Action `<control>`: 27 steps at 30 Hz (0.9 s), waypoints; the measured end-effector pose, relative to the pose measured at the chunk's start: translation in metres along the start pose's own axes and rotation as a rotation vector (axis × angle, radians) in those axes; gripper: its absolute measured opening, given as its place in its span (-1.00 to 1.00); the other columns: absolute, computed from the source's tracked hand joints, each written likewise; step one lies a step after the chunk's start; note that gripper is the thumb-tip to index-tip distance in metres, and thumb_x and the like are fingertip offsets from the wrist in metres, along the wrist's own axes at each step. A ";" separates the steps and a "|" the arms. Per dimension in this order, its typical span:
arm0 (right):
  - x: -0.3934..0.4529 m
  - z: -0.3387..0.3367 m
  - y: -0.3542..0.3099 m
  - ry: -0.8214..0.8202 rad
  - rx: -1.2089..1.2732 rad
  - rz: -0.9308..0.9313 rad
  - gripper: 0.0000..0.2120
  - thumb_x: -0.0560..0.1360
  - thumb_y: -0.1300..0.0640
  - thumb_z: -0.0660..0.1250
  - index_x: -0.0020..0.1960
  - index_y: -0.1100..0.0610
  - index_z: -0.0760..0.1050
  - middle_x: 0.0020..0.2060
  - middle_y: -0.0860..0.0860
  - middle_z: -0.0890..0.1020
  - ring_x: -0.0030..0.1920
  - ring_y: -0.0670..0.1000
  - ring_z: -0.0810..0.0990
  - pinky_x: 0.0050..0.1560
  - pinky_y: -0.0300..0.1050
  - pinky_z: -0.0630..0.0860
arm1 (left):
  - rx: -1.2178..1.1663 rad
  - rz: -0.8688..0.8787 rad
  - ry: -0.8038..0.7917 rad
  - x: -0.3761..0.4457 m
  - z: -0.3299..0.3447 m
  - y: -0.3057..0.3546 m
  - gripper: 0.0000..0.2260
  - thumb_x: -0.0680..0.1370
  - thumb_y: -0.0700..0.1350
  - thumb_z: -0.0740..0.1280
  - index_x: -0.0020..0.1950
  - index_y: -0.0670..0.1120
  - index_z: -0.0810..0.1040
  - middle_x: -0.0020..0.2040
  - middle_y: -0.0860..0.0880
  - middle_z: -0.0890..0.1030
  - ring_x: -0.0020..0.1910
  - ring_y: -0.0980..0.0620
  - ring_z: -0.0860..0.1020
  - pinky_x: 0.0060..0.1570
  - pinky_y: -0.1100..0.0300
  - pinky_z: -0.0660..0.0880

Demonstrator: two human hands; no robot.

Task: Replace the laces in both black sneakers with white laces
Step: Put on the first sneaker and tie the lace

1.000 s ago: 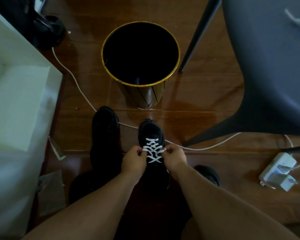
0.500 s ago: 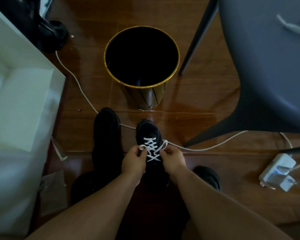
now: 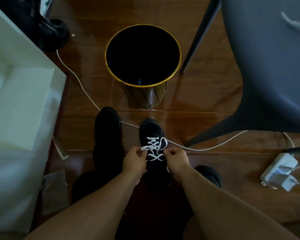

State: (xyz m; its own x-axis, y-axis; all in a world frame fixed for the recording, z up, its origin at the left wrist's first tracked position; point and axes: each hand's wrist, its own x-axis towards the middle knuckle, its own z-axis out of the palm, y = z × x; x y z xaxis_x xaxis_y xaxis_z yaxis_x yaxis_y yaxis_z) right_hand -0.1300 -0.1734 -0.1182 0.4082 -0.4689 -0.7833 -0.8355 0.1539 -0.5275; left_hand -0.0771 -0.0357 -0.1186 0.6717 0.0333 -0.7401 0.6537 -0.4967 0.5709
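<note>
Two black sneakers stand on the wooden floor in front of me. The right sneaker (image 3: 151,130) carries a white lace (image 3: 153,148) crossed several times up its front. My left hand (image 3: 134,161) pinches one lace end at the shoe's left side. On the other side, my right hand (image 3: 177,159) pinches the other end, which loops up past the shoe's right edge. The left sneaker (image 3: 107,129) stands beside it and looks all black; its lacing is too dark to make out.
A black bin with a gold rim (image 3: 143,66) stands just beyond the shoes. A grey chair (image 3: 267,66) fills the right. A white cable (image 3: 206,148) crosses the floor to a power adapter (image 3: 279,170). White furniture (image 3: 21,101) lines the left.
Both hands have drawn slightly apart and back, pulling the lace ends out; a loop of lace now stands at the shoe's right side. The view has shifted a little.
</note>
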 end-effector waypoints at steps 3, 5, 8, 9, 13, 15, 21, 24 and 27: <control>-0.003 -0.013 -0.002 -0.080 0.034 0.010 -0.77 0.51 0.35 0.33 -0.14 0.09 0.69 -0.25 0.04 0.74 -0.22 0.05 0.71 -0.31 -0.17 0.56 | -0.029 -0.015 -0.101 -0.003 -0.008 -0.007 -0.92 0.70 -0.10 0.31 0.13 0.01 0.60 0.04 0.12 0.60 -0.02 0.07 0.60 -0.19 0.12 0.62; -0.006 -0.014 -0.005 -0.141 0.011 -0.016 -0.72 0.48 0.41 0.32 -0.11 0.09 0.70 -0.21 0.04 0.75 -0.20 0.04 0.72 -0.30 -0.17 0.61 | -0.026 0.027 -0.140 -0.004 -0.011 -0.009 -0.85 0.70 -0.17 0.29 0.15 0.05 0.61 0.07 0.18 0.60 0.01 0.09 0.60 -0.23 0.15 0.59; -0.008 -0.013 -0.007 -0.192 -0.165 -0.119 -0.76 0.51 0.35 0.39 -0.10 0.02 0.67 -0.16 -0.01 0.73 -0.13 0.03 0.71 -0.21 -0.22 0.63 | 0.050 0.125 -0.159 -0.005 -0.012 -0.012 -0.79 0.70 -0.20 0.30 0.10 0.10 0.63 0.08 0.15 0.66 -0.04 0.07 0.63 -0.27 0.17 0.53; -0.008 -0.012 -0.006 -0.186 -0.248 -0.150 -0.79 0.53 0.30 0.42 -0.13 0.00 0.64 -0.17 -0.03 0.72 -0.14 0.01 0.70 -0.24 -0.25 0.58 | 0.097 0.152 -0.150 -0.004 -0.012 -0.012 -0.80 0.69 -0.19 0.32 0.05 0.11 0.63 0.06 0.12 0.68 -0.05 0.06 0.63 -0.22 0.13 0.55; -0.009 -0.008 -0.006 -0.094 -0.452 -0.226 -0.86 0.59 0.18 0.33 -0.10 -0.03 0.54 -0.09 -0.03 0.65 -0.04 0.03 0.64 -0.04 -0.07 0.59 | 0.304 0.239 -0.133 -0.003 -0.010 -0.011 -0.86 0.68 -0.11 0.35 -0.07 0.07 0.56 -0.10 0.04 0.68 -0.09 0.02 0.63 -0.03 -0.05 0.59; -0.013 -0.007 -0.007 -0.048 -0.518 -0.280 -0.91 0.61 0.16 0.28 0.03 -0.01 0.52 0.03 0.00 0.63 0.08 0.06 0.60 0.14 0.06 0.58 | 0.422 0.304 -0.154 -0.004 -0.009 -0.009 -0.82 0.70 -0.09 0.26 -0.09 0.07 0.45 -0.11 -0.05 0.61 -0.16 -0.05 0.57 -0.21 0.00 0.48; -0.026 -0.004 -0.003 0.159 -0.649 -0.407 -0.83 0.66 0.12 0.17 0.20 0.06 0.46 0.09 0.06 0.64 0.11 0.18 0.63 0.02 0.06 0.55 | 0.720 0.495 0.053 -0.031 -0.006 0.004 -0.90 0.68 -0.02 0.16 -0.04 0.08 0.35 -0.04 0.05 0.48 -0.18 0.00 0.52 -0.26 0.07 0.39; -0.030 0.003 -0.005 0.199 -0.601 -0.433 -0.89 0.66 0.13 0.18 0.15 0.06 0.45 0.04 0.06 0.64 0.06 0.19 0.64 -0.06 0.04 0.51 | 0.605 0.410 0.142 -0.034 0.000 -0.001 -0.90 0.67 0.01 0.18 -0.03 0.05 0.39 -0.05 0.04 0.51 -0.17 -0.02 0.54 -0.20 0.03 0.48; -0.030 0.005 -0.005 0.177 -0.435 -0.363 -0.88 0.60 0.12 0.27 0.11 -0.01 0.52 -0.03 0.01 0.68 0.02 0.12 0.65 0.01 0.04 0.59 | 0.447 0.263 0.164 -0.024 0.002 -0.011 -0.96 0.61 0.03 0.28 0.00 0.11 0.44 -0.02 0.03 0.55 -0.11 -0.04 0.58 -0.08 -0.02 0.59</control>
State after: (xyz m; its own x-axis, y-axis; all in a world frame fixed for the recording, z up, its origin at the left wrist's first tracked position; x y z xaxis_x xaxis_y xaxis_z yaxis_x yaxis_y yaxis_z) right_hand -0.1362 -0.1556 -0.0935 0.6596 -0.5688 -0.4913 -0.7432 -0.3963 -0.5390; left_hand -0.1015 -0.0322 -0.1076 0.8613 -0.0247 -0.5075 0.2685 -0.8259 0.4958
